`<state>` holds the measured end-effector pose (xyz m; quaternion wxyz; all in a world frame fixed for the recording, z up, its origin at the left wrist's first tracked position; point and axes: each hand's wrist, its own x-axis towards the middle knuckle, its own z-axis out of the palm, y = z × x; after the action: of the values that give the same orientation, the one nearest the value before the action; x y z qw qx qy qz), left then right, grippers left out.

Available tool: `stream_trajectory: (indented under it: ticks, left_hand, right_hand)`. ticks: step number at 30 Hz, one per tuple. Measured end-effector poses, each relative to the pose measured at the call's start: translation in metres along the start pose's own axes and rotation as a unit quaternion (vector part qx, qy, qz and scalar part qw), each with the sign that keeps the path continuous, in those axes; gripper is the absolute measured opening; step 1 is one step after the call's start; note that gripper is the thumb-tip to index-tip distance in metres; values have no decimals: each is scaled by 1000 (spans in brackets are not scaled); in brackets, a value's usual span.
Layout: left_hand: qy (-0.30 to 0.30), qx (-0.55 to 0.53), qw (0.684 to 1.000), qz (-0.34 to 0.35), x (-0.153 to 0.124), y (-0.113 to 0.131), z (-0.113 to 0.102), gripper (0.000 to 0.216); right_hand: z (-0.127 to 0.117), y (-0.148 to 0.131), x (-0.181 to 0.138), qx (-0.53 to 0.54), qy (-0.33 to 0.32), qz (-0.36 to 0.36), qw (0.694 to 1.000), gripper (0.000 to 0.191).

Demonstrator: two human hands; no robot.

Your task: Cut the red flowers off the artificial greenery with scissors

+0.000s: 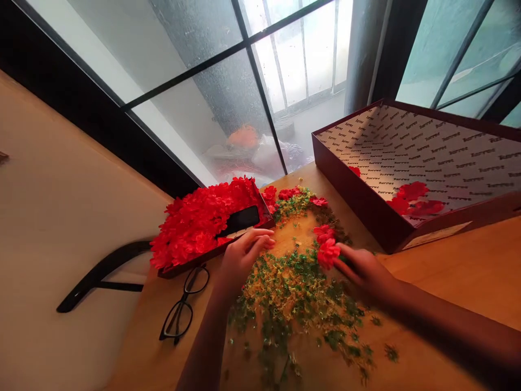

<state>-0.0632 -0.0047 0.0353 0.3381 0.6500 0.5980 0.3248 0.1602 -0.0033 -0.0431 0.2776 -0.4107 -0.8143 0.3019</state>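
Observation:
On a wooden table (448,282) lies a heap of small green and yellow plastic bits (293,293). My right hand (362,269) rests on the heap's right side, its fingers pinched on a red artificial flower (328,253). My left hand (244,252) is at the heap's left edge, fingers extended and close together, touching the rim of a dark red box (183,266) piled with red flowers (199,220). A black phone (240,220) lies on those flowers.
A larger dark red box (407,163) lined with printed paper holds a few red flowers at the right rear. Black glasses (183,304) lie near the table's left edge. More loose red flowers (323,232) sit beyond the heap. A window stands behind.

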Motion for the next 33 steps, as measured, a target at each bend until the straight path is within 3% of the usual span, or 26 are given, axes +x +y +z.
stream_trajectory:
  ticks: [2, 5, 9, 13, 16, 19, 23, 33]
  left_hand:
    - [21, 45, 999, 17, 13, -13, 6, 22]
    - [-19, 138, 988, 72, 31, -26, 26, 19]
    - [-73, 238, 964, 96, 43, -27, 43, 15]
    - [-74, 276, 956, 72, 43, -30, 46, 12]
    - [-57, 230, 970, 58, 42, -33, 44, 12]
    - [-64, 66, 996, -1, 41, -32, 38, 12]
    - [-101, -136, 983, -75, 37, -24, 23, 17]
    - [-164, -174, 966, -95, 30, -12, 25, 22]
  right_hand:
    - [-2, 3, 2, 10, 54, 26, 998, 30]
    - [-4, 5, 4, 8, 82, 32, 996, 29]
    - [-3, 6, 5, 8, 65, 39, 997, 29]
    - [-2, 5, 7, -1, 13, 70, 997, 32]
    - [-1, 4, 7, -8, -18, 71, 997, 33]
    - [0, 2, 7, -14, -32, 69, 997, 32]
    - [0, 0, 6, -27, -30, 60, 997, 31]
    - [-1, 0, 4, -18, -27, 40, 999, 29]
